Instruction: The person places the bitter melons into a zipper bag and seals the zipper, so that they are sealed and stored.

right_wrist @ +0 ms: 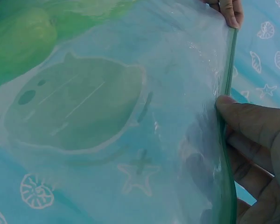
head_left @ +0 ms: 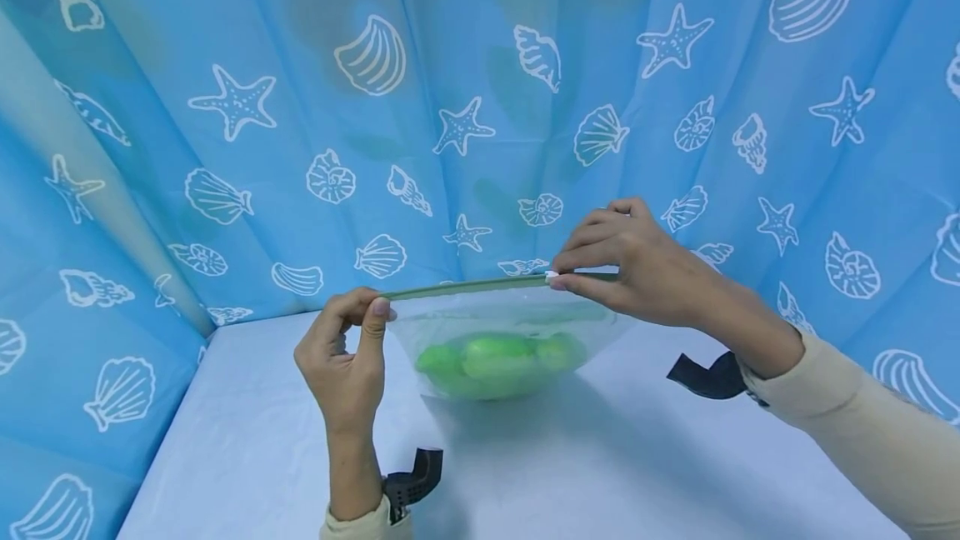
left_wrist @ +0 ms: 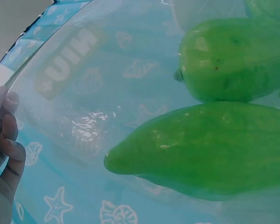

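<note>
A clear plastic zip bag with a green zip edge hangs over the white table. Several green, smooth-skinned fruits lie in its bottom; one long fruit tapers to a blunt tip. My left hand pinches the bag's top left corner between thumb and fingers. At the other side, my right hand pinches the zip edge at a small white slider. The right wrist view shows the right thumb on the green strip and a printed green lemon shape on the bag.
A white-covered table lies below the bag. Blue curtains with white shells and starfish stand behind and at the sides. Black wrist mounts sit at both sleeves.
</note>
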A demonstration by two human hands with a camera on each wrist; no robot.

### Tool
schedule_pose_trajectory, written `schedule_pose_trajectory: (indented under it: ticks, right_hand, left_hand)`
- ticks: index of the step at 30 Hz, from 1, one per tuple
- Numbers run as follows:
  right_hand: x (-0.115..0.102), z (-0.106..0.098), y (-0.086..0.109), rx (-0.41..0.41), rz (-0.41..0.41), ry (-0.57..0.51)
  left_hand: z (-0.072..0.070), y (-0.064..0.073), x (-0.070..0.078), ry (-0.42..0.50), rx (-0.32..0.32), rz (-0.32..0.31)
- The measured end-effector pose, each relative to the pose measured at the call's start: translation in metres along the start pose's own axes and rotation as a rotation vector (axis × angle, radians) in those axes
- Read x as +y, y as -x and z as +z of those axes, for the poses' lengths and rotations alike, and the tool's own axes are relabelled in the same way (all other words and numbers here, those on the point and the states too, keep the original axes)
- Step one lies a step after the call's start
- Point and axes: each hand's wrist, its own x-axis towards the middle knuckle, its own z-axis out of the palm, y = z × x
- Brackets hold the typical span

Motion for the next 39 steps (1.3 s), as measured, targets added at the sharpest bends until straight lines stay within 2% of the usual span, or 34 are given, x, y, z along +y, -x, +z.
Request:
schedule_pose_trajectory:
  ticks: [8,17,22,30,39]
  right_hand:
    - [0.004,-0.006,0.011,0.008,-0.01,0.018]
    - [0.007,-0.011,0.025,0.014,0.033,0.037]
    - [0.01,-0.013,0.031,0.021,0.025,0.043]
    - [0.013,-0.022,0.034,0.04,0.009,0.058]
    - [0.017,-0.028,0.043,0.03,0.021,0.076]
  left_hand:
    - [0.001,0.002,0.0,0.011,0.005,-0.008]
    - [-0.001,0.006,-0.001,-0.001,-0.001,-0.013]
    - [-0.002,0.008,0.0,-0.017,0.0,-0.016]
    - [-0.002,0.005,-0.002,0.024,0.022,0.009]
    - [-0.002,0.003,0.0,0.006,0.019,-0.002]
